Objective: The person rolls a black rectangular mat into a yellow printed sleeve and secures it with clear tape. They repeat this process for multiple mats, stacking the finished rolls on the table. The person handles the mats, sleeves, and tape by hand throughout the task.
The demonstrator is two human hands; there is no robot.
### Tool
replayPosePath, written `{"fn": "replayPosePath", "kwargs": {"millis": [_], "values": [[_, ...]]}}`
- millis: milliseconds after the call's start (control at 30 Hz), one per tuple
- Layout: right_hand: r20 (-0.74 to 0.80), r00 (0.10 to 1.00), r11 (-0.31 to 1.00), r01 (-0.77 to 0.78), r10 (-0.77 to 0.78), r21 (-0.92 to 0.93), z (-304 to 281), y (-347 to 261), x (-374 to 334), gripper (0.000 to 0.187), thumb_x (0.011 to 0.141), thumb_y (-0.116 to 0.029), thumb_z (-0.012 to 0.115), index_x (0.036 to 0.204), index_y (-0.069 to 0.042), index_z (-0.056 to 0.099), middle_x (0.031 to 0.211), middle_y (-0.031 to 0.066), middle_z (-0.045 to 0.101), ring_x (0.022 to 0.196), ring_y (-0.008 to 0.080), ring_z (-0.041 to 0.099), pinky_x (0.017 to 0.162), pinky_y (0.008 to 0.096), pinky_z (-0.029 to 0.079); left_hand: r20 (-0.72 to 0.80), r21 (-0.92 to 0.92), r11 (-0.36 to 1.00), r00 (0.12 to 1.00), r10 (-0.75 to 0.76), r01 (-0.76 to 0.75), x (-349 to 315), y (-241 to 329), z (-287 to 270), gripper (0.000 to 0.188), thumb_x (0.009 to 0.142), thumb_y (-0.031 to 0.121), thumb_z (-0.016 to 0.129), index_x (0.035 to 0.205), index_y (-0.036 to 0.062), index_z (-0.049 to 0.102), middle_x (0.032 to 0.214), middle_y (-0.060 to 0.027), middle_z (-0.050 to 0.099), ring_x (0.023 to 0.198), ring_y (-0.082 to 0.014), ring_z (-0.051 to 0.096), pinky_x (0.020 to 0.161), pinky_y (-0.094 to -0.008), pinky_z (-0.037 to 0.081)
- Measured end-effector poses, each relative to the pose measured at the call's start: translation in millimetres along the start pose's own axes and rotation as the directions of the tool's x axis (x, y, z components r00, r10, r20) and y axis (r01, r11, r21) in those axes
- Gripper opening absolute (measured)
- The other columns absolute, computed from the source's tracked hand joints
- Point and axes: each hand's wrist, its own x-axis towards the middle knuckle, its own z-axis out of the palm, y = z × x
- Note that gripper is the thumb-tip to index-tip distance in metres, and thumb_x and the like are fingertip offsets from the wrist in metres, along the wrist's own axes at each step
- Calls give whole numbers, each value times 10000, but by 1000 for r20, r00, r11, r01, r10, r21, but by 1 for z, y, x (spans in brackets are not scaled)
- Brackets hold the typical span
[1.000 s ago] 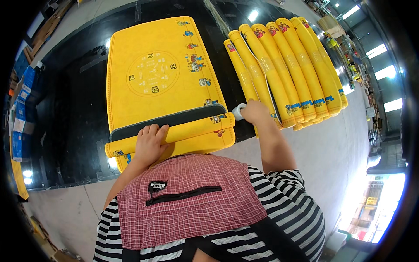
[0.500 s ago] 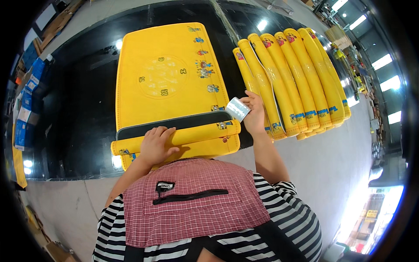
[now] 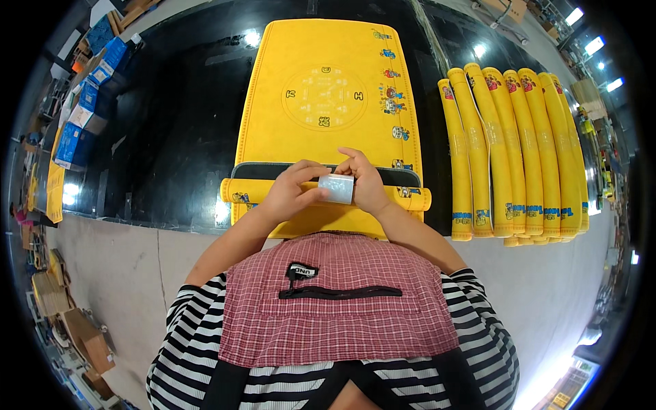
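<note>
A yellow mat (image 3: 321, 41) printed with cartoon figures lies on the black table, its near end rolled up. The rolled part (image 3: 270, 189) lies crosswise in front of me, with a strip of dark backing (image 3: 263, 171) showing behind it. Over the middle of this roll, my right hand (image 3: 364, 183) holds a short, shiny piece of clear tape (image 3: 336, 189). My left hand (image 3: 294, 195) is closed at the tape's left edge, thumb against it. Some fingertips of both hands are hidden behind the tape.
Several rolled yellow mats (image 3: 499, 150) lie side by side in a stack at the table's right. Blue boxes (image 3: 68, 143) stand along the left edge of the black table (image 3: 171, 123). Past the front edge is grey floor (image 3: 123, 287).
My right hand has brought the clear tape leftward from beside the stacked rolls to the middle of the mat's roll. My left hand has lifted from the roll to meet it. The view has shifted.
</note>
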Motion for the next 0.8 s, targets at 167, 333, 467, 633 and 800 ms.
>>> {"fn": "replayPosePath", "kwargs": {"millis": [167, 333, 467, 633, 800], "values": [[27, 1000, 998, 14, -12, -58, -4, 1, 5, 658, 891, -36, 737, 1485, -51, 454, 1061, 111, 679, 945, 180, 652, 862, 306, 533, 75, 232, 972, 995, -62, 43, 25, 31, -8, 156, 878, 124, 785, 1005, 38, 757, 1054, -118, 686, 990, -275, 668, 858, -350, 539], [38, 970, 893, 235, -239, -384, 5, -11, -3, 883, 834, -189, 819, 1569, -44, 351, 1276, 174, 638, 1146, 300, 633, 1000, 400, 494, 269, 254, 882, 847, -459, 398, 59, 38, -23, 133, 931, 132, 741, 1002, 20, 755, 970, -137, 738, 871, -245, 683, 819, -333, 540], [74, 926, 805, 359, -370, -472, 14, -27, -20, 994, 823, -327, 814, 1598, -6, 281, 1400, 200, 587, 1282, 371, 563, 1109, 464, 405, 127, 261, 827, 832, -540, 498, 74, -2, -9, 153, 935, 139, 730, 1021, 16, 759, 958, -139, 754, 847, -250, 693, 783, -348, 551], [214, 971, 758, 222, -110, -613, 17, -28, -43, 959, 846, -309, 724, 1583, 81, 249, 1272, 212, 628, 1164, 386, 565, 1032, 486, 404, 220, 446, 813, 834, -506, 375, 56, -49, 14, 208, 853, 204, 814, 970, 43, 752, 899, -145, 754, 839, -284, 710, 767, -384, 553], [213, 976, 731, 178, -47, -658, 16, -22, -35, 984, 824, -304, 744, 1560, 126, 252, 1149, 199, 643, 1055, 385, 569, 985, 457, 433, 55, 601, 689, 839, -541, 405, 52, -24, -2, 175, 831, 177, 813, 927, 67, 717, 909, -171, 734, 863, -357, 699, 761, -431, 546]]}}
